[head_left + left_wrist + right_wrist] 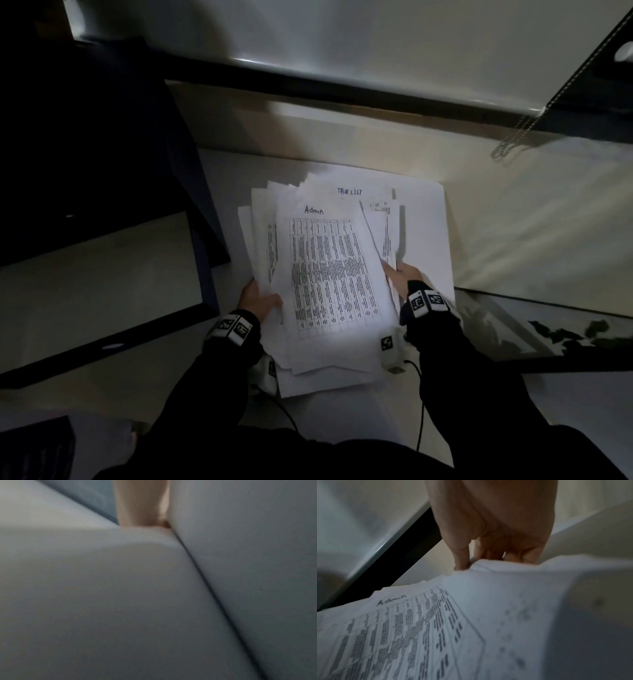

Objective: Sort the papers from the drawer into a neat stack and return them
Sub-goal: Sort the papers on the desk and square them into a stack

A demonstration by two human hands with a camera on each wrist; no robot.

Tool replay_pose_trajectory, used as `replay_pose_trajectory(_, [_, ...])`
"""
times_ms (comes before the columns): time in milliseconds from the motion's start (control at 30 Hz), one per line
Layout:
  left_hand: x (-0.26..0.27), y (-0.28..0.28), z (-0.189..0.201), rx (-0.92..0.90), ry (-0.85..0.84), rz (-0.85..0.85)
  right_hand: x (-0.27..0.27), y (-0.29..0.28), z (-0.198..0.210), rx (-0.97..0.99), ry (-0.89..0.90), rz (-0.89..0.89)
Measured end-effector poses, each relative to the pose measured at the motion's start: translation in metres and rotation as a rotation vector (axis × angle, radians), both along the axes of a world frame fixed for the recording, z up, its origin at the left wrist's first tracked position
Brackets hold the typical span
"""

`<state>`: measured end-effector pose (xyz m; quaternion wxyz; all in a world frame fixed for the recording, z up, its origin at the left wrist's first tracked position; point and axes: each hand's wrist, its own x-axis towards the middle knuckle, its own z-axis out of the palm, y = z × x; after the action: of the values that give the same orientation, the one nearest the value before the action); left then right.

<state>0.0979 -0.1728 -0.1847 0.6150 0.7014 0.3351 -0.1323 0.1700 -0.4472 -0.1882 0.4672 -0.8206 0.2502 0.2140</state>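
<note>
**While the sheets stay fanned, both hands flank them**

As I read it, my left hand (pixel 257 301) grips the papers (pixel 329 274) at their left edge, thumb on top, and my right hand (pixel 406 274) pinches the right edge. The bundle's long axis runs away from me, above loose sheets (pixel 424 233) on the floor (pixel 513 394). Squaring means pressing inward.

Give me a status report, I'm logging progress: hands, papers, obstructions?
Left hand and right hand grip opposite sides of the papers. Stack still fanned, "Admin" sheet on top. Nothing seen in the way.
</note>
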Motion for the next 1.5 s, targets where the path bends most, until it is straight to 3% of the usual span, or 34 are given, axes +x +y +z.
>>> replay_pose_trajectory(267, [-0.008,0.003,-0.001,-0.26,0.017,0.157,-0.016,-0.011,-0.001,0.33,-0.023,-0.137])
replay_pose_trajectory(400, [0.002,-0.005,-0.001,-0.085,-0.008,0.066,-0.027,-0.011,0.004,0.371,0.027,-0.063])
replay_pose_trajectory(567, [0.012,-0.03,0.007,0.175,-0.037,-0.262,-0.032,-0.007,0.004,0.447,0.167,-0.233])
replay_pose_trajectory(633, [0.016,-0.037,0.011,0.278,0.012,-0.334,-0.037,0.0,0.005,0.418,0.087,-0.176])
replay_pose_trajectory(733, [0.018,-0.036,0.009,0.269,-0.049,-0.274,-0.045,0.002,0.004,0.295,-0.017,-0.012])
replay_pose_trajectory(900, [0.017,-0.035,0.016,0.17,-0.174,-0.148,-0.04,-0.005,0.014,0.188,-0.21,0.025])
replay_pose_trajectory(1000, [0.025,-0.045,0.03,0.143,-0.255,-0.049,-0.031,-0.004,0.04,0.184,-0.372,-0.006])
replay_pose_trajectory(1167, [0.035,-0.062,0.086,-0.021,-0.537,0.091,-0.023,-0.005,0.092,0.307,-0.637,-0.086])
replay_pose_trajectory(1300, [0.039,-0.051,0.117,0.041,-0.618,0.226,-0.031,-0.012,0.125,0.402,-0.689,-0.072])
replay_pose_trajectory(1400, [0.032,-0.047,0.129,-0.037,-0.532,0.181,-0.039,-0.014,0.127,0.36,-0.686,-0.089])
replay_pose_trajectory(1500, [0.026,-0.047,0.131,-0.102,-0.55,0.07,-0.046,-0.013,0.111,0.31,-0.636,-0.179])
